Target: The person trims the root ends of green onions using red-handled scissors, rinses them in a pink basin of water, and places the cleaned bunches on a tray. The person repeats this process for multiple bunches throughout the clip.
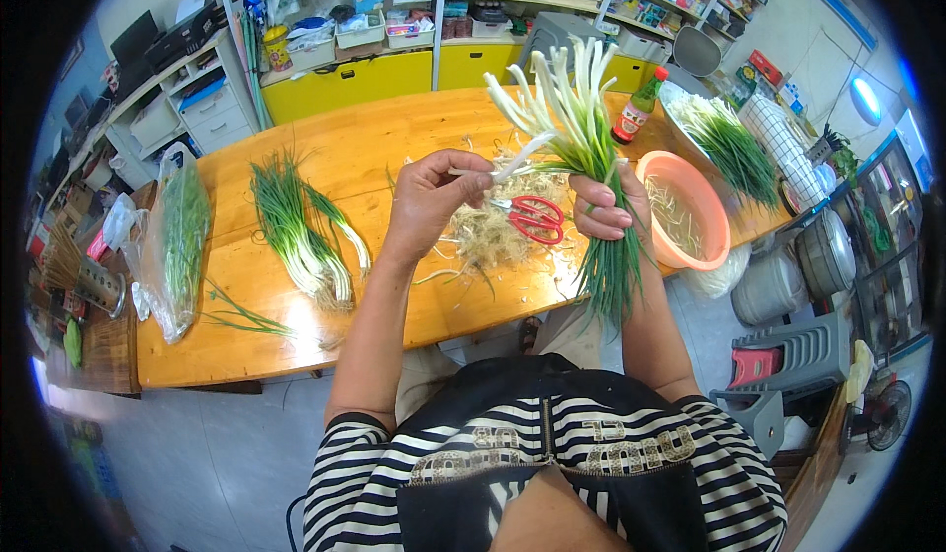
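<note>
My right hand (610, 201) is wrapped around a bunch of scallions (584, 134), white ends up and green leaves hanging below the fist. At the left of the bunch, the thumb and fingers of my left hand (443, 201) pinch a white scallion stalk (517, 164) that bends away from the others. Beneath and between the hands, red-handled scissors (533, 219) lie on a heap of cut scallion roots (480, 238). Untrimmed scallions (295, 227) with roots attached rest farther left on the wooden table (399, 315).
An orange basin (720, 238) with scraps in it stands at right, near a green bottle (637, 107) with a red cap. Behind it, a bowl holds more scallions (732, 142). A plastic bag of greens (181, 238) lies at the left end. Stacked stools (794, 352) stand right.
</note>
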Action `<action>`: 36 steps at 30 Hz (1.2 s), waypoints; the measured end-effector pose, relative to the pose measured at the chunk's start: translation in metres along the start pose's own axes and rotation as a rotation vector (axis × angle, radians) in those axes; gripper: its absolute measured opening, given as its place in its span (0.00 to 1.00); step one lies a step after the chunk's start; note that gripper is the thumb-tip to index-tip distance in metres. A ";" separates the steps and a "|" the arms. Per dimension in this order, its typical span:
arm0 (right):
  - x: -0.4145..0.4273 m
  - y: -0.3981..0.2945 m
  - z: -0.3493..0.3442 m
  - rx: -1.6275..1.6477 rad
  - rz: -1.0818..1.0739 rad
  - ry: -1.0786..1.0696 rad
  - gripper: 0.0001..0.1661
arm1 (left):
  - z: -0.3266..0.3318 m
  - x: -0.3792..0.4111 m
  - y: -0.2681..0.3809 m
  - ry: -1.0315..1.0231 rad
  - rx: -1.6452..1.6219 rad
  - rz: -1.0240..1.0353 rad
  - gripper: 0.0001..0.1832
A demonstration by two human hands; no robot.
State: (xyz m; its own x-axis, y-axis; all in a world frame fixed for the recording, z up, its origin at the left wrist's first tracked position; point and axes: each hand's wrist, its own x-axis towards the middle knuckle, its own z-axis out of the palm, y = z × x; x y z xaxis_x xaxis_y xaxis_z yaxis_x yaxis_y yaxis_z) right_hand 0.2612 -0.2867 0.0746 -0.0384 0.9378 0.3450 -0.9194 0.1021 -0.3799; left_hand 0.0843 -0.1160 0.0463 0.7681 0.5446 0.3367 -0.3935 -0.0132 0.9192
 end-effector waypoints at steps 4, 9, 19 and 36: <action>0.001 -0.001 0.000 -0.040 0.022 0.026 0.19 | 0.000 -0.002 0.006 0.034 0.144 -0.018 0.07; 0.005 0.007 0.003 -0.059 0.042 0.043 0.19 | -0.008 -0.009 0.017 -0.003 -0.140 -0.044 0.06; 0.003 0.012 0.011 -0.126 0.096 0.097 0.20 | -0.021 -0.015 0.021 -0.158 -0.261 -0.108 0.09; -0.007 -0.014 0.009 -0.074 -0.056 -0.031 0.17 | -0.024 -0.009 0.037 -0.072 -0.093 -0.050 0.15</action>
State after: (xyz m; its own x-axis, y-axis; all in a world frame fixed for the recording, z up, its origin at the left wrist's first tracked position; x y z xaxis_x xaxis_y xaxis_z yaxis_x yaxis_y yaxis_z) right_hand 0.2711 -0.2979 0.0851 -0.0010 0.9194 0.3933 -0.8890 0.1792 -0.4214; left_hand 0.0513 -0.1014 0.0725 0.8210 0.4809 0.3077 -0.3963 0.0922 0.9135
